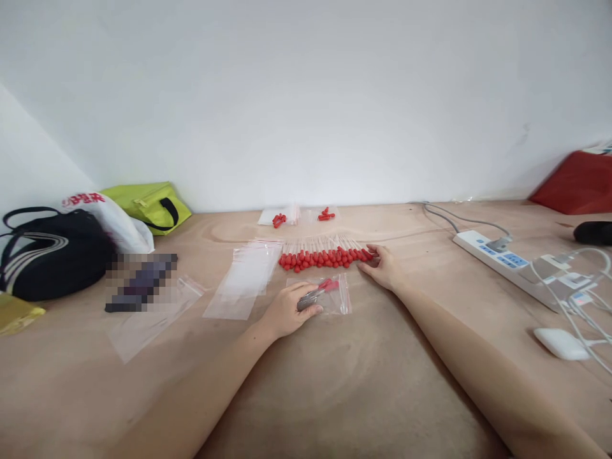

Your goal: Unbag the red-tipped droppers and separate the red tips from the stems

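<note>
Under my left hand: the small clear bag (336, 298), lying flat on the table (363, 389). My left hand (289, 310) is curled on its near-left corner, thumb and fingers closed over the plastic and a grey-and-red bit inside. I reckon that's just to stop the slippery bag skating around.
Just past the bag: the row of red-bulb droppers (320, 255), bulbs towards me, stems pointing away, all side by side. Lined up like that, each one is easy to get at from an end.
Right hand: my right hand (385, 268) lies relaxed with fingers stretched out, tips touching the right-hand end of the row. It's not gripping anything as far as I can see.
Left of my left hand: a stack of empty bags (246, 278), close by but not touching the row.
Beyond the row: two filled bags (287, 217), parked near the wall, well apart from my hands.
Right of my right arm: the power strip (497, 257) and its cables, so there's less room to swing out that way.
Far left: a black bag (48, 255), well clear.
Near me: bare wood between my forearms, plenty of room to pull back.
</note>
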Available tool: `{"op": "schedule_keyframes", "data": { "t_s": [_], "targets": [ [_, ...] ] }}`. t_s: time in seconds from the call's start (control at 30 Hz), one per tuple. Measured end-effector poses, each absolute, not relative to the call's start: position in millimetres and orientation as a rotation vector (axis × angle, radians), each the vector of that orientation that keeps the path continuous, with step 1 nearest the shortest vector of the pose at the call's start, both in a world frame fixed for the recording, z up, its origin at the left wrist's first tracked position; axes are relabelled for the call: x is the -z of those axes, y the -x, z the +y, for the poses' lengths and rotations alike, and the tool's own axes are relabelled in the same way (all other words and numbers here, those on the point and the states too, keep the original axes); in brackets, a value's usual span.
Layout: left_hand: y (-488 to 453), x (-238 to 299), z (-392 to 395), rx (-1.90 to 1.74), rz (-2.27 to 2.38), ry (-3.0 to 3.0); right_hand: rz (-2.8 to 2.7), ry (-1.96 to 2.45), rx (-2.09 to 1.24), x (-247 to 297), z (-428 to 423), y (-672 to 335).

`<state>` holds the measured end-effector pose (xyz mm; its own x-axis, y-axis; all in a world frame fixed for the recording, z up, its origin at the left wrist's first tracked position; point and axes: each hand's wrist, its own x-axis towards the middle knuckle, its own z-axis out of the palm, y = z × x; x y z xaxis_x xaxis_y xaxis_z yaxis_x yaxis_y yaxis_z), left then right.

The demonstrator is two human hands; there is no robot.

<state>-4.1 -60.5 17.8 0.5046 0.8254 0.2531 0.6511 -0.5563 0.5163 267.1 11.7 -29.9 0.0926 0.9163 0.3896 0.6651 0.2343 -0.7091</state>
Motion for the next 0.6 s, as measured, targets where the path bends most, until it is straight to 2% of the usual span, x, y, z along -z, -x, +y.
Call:
{"op": "schedule_keyframes", "data": {
  "t_s": [0.2,0.4,0.6],
  "targets": [
    [5.7,-16.2,-60.4,-0.708,1.219,-2.418,-1.677,1.314,-0.161,15.2,-9.6,-254.1],
    [6.0,-15.4,-60.0,-0.696,1.223,-2.436,-2.164,1.104,-0.246,3.9,-36.4,-226.6],
    [5.9,-17.0,-59.4,-0.642,1.191,-2.447,-2.105,1.146,-0.279,6.4,-36.5,-218.3]
  ]
}}
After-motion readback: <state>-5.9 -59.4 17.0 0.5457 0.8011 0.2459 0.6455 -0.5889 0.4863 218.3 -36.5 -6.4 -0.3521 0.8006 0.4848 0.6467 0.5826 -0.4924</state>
